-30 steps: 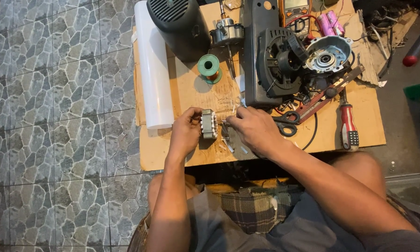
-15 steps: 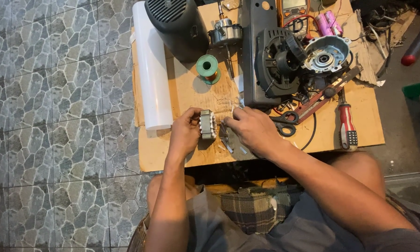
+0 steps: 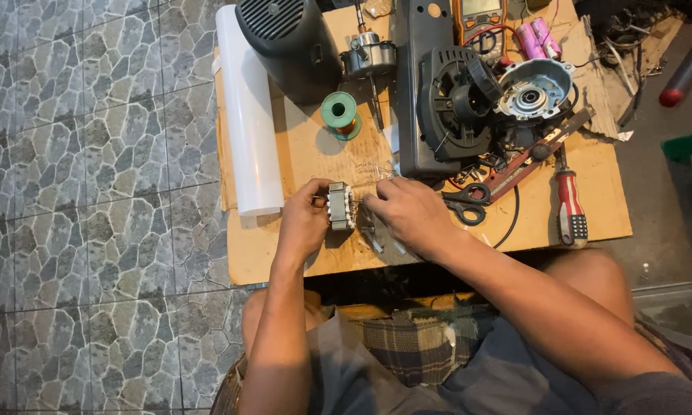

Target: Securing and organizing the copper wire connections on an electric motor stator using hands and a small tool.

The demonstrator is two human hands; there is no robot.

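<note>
My left hand (image 3: pixel 304 221) grips a small grey motor stator core (image 3: pixel 339 206) from its left side, holding it just above the cardboard-covered work board (image 3: pixel 284 253). On the core's right side, the fingertips of my right hand (image 3: pixel 407 214) pinch at thin wires or insulation. Small pale strips (image 3: pixel 377 240) lie on the cardboard under my right hand.
A white rolled sheet (image 3: pixel 247 115) lies along the board's left edge. Behind are a black fan housing (image 3: pixel 288 38), a green spool of copper wire (image 3: pixel 339 114), a motor rotor (image 3: pixel 369 58), a black motor frame (image 3: pixel 446 92), scissors (image 3: pixel 465 201), a red screwdriver (image 3: pixel 570 207) and a multimeter (image 3: pixel 477 11). Stone-pattern tiles lie to the left.
Both hands stay on the stator core in nearly the same place. The view has shifted only slightly.
</note>
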